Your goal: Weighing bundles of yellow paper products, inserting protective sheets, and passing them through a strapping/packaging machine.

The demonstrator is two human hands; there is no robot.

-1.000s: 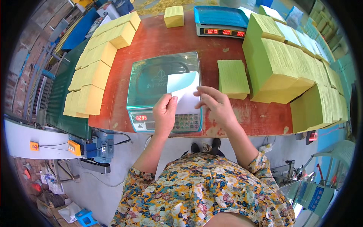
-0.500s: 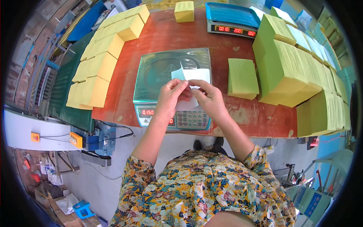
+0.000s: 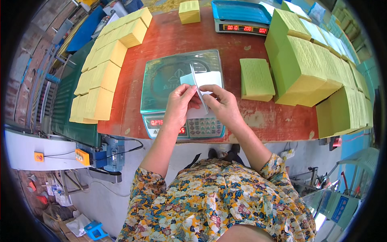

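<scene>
Closer together than before, both hands (image 3: 180, 101) (image 3: 221, 105) seemingly pinch paper (image 3: 194, 76) over red table (image 3: 169, 36), grey floor (image 3: 131, 165) below.

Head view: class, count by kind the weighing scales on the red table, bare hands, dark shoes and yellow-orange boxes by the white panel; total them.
Weighing scales with red digits: 2
Bare hands: 2
Dark shoes: 2
Yellow-orange boxes: 2
Total: 8

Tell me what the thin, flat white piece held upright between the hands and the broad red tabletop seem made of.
Thin, flat white piece: probably paper or card, apparently matt; its edge looks slim and plain.

Broad red tabletop: perhaps painted board, satin-looking; pale worn patches interrupt the red.
</scene>
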